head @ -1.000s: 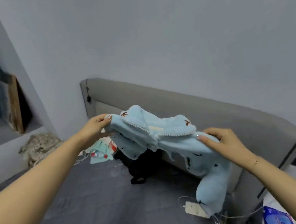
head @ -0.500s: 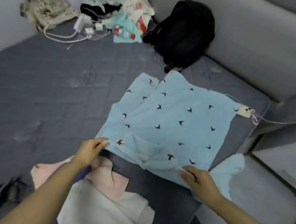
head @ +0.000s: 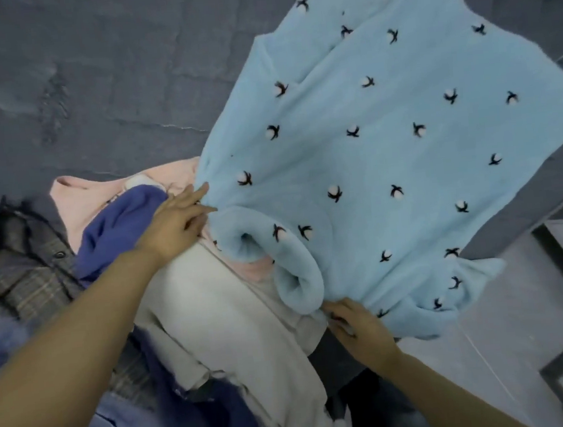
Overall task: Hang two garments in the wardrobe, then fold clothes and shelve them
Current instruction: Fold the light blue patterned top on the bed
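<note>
I saw the fluffy light-blue fleece top with small dark bird motifs [head: 381, 155] spread flat on the dark grey quilted mattress [head: 88, 77] — its near edge lapped over a heap of clothes. Left hand [head: 174, 223] touched the top's left shoulder corner with fingers mostly straight. Right hand [head: 360, 329] was at the right shoulder — couldn't tell if it pinched. Rolled collar [head: 278, 265] sat between the hands. Heap: cream knit garment [head: 229, 325], pink garment [head: 99, 193], navy garment [head: 116, 222], grey plaid shirt [head: 24, 269].

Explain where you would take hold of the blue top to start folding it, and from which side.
Grip the blue top at its near shoulder corners, from the near edge where both hands already are. It lies flat and spread, with the rolled collar between them, so it probably folds away evenly.
</note>
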